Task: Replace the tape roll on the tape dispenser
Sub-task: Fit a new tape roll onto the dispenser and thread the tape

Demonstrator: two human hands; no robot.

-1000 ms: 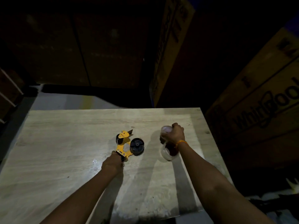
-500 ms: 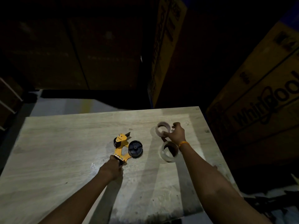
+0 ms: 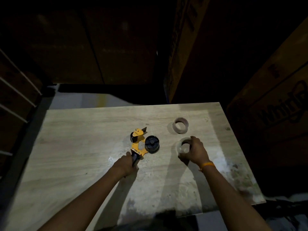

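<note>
A yellow tape dispenser point(image 3: 138, 142) lies flat on the wooden table point(image 3: 80, 147), its black spool hub point(image 3: 151, 144) bare. My left hand point(image 3: 127, 164) grips the dispenser's black handle at its near end. To the right, a clear tape roll point(image 3: 183, 145) stands on the table, and my right hand point(image 3: 196, 151) wraps its fingers around the roll's right side. An empty brownish cardboard core point(image 3: 180, 125) lies farther back, apart from both hands.
Large cardboard boxes point(image 3: 273, 104) stand close on the right and behind the table. The table's right edge point(image 3: 241, 147) and near edge drop to a dark floor. A shelf frame point(image 3: 18, 90) is at the left.
My right hand set the empty core down at the back, let it go, and moved nearer to close on the clear tape roll. My left hand stayed on the dispenser handle.
</note>
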